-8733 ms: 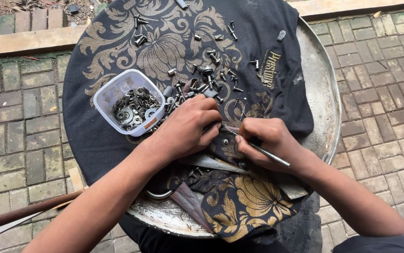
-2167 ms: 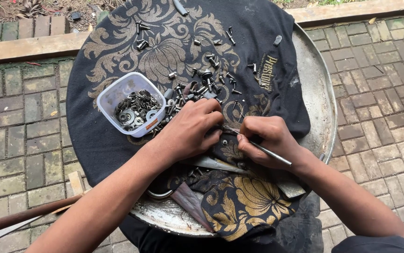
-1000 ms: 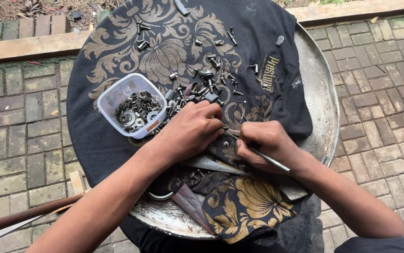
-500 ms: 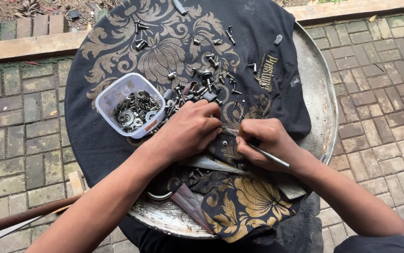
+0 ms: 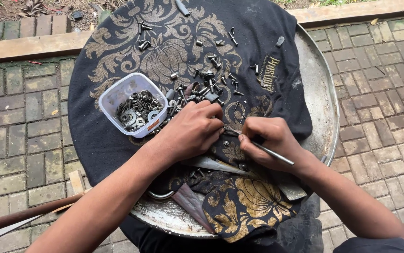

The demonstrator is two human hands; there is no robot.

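Observation:
My left hand [image 5: 193, 130] rests curled on a black cloth with gold flower print [image 5: 164, 51], its fingertips pinching something small that I cannot make out. My right hand [image 5: 271, 140] grips a thin metal rod [image 5: 270, 151] like a pen, tip pointing toward the left fingertips. The hands nearly touch. Just beyond my left hand lies a pile of loose screws and bolts [image 5: 206, 84]. A clear plastic tub [image 5: 134, 104] holding washers and nuts stands left of that hand.
The cloth covers a large round metal tray [image 5: 321, 98] set on brick paving [image 5: 19, 131]. Flat metal blades [image 5: 211, 164] lie on the tray below my hands. A wooden stick [image 5: 24, 215] lies at lower left. A wooden beam [image 5: 28, 47] runs along the back.
Both hands stay in almost the same place, with only small finger movements; the rod tip has kept working near my left fingertips.

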